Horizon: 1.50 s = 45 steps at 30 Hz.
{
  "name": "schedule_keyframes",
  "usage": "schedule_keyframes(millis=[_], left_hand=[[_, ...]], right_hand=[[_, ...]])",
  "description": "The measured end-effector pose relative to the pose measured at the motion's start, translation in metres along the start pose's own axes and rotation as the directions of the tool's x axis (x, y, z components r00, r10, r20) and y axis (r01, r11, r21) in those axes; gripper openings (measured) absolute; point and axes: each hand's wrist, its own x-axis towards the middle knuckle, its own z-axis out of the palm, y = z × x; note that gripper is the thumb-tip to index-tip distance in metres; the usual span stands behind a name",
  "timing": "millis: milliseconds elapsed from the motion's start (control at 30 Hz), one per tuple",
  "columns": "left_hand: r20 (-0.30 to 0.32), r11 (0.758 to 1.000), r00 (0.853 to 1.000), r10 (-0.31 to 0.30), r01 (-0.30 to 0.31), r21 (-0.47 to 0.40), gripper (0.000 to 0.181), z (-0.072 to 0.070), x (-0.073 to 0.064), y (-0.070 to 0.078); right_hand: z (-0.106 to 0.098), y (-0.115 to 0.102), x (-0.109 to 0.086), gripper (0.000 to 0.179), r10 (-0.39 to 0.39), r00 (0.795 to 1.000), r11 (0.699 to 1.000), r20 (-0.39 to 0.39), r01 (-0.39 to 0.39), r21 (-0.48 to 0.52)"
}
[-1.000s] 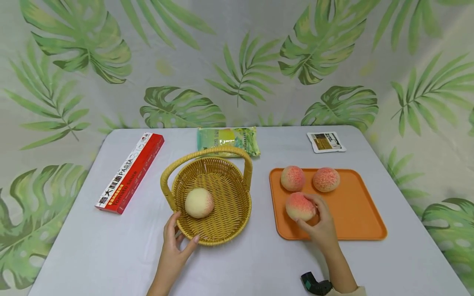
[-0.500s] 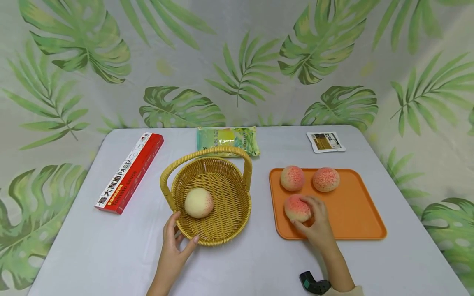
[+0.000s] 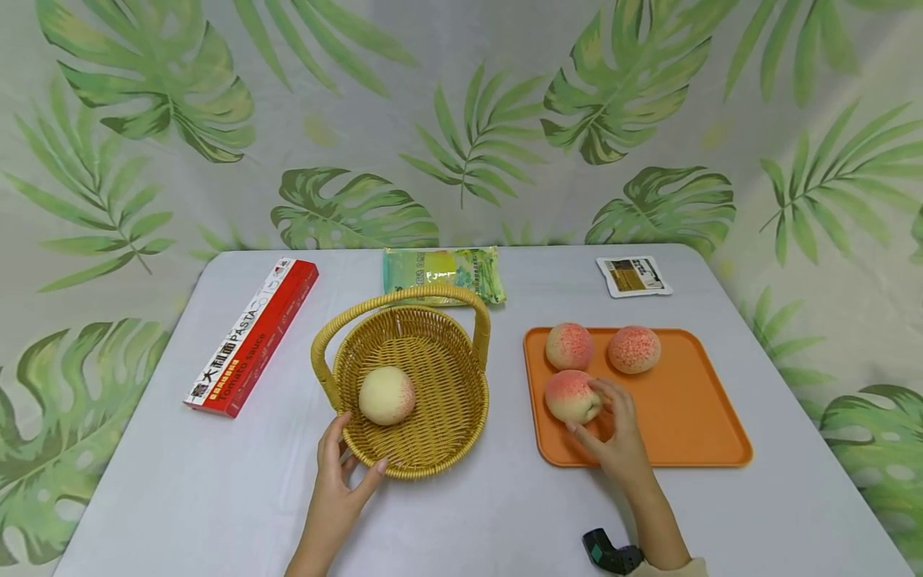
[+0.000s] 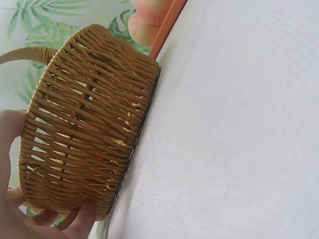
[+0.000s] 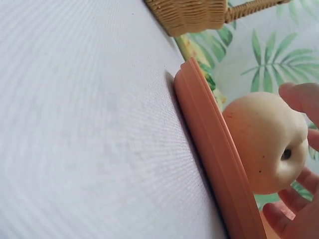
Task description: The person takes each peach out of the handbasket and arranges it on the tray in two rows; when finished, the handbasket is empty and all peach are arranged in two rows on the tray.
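1. Fingers of the left hand [image 3: 337, 489] hold the basket [image 3: 447, 401] by its rim in my head view; the right hand's [image 3: 622, 442] stand wide beside the near peach [image 3: 566, 393] on the orange tray [image 3: 692, 417].
2. Left wrist: I see fingertips against the basket's woven side.
3. Right wrist: the peach shows behind the tray's rim; whether fingers touch it, I cannot tell.

Three peaches [image 3: 570, 346]: cream blushing into speckled pink-red | tray [image 3: 692, 409]: plain orange | basket peach [image 3: 385, 396]: pale cream, one pink-flecked side | basket [image 3: 449, 393]: golden-tan weave | pasta box [image 3: 252, 340]: red and white, black and yellow lettering | packet [image 3: 476, 268]: green, yellow | pouch [image 3: 634, 276]: white, brown-and-black panel | tablecloth [image 3: 497, 521]: plain white | backdrop over there [image 3: 497, 48]: pale grey, green leaf print
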Motion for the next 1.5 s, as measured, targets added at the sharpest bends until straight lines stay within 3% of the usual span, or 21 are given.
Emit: schedule_keyframes(millis=[233, 833, 1267, 1367, 1500], left_hand=[[-0.003, 1.0, 1.0, -0.006, 0.006, 0.005, 0.079, 0.0, 0.0, 0.0], [0.002, 1.0, 1.0, -0.003, 0.003, 0.008, 0.079, 0.0, 0.001, 0.0], [-0.006, 1.0, 1.0, -0.002, 0.002, 0.011, 0.081, 0.0, 0.001, -0.002], [-0.007, 1.0, 1.0, -0.008, 0.008, 0.007, 0.081, 0.001, 0.001, -0.001], [-0.009, 1.0, 1.0, -0.013, 0.013, 0.005, 0.081, 0.0, 0.001, 0.0]], right_hand=[[-0.001, -0.026, 0.002, 0.063, -0.059, 0.998, 0.998, -0.027, 0.059, -0.001], [-0.006, -0.023, -0.002, 0.065, 0.039, 0.999, 0.999, 0.004, -0.039, 0.017], [-0.008, -0.03, -0.003, 0.067, 0.032, 0.999, 0.999, -0.01, -0.032, 0.012], [-0.009, -0.034, -0.002, 0.069, -0.007, 0.999, 1.0, -0.052, 0.008, 0.018], [-0.01, -0.042, 0.002, 0.072, -0.154, 0.983, 0.977, -0.097, 0.166, 0.132]])
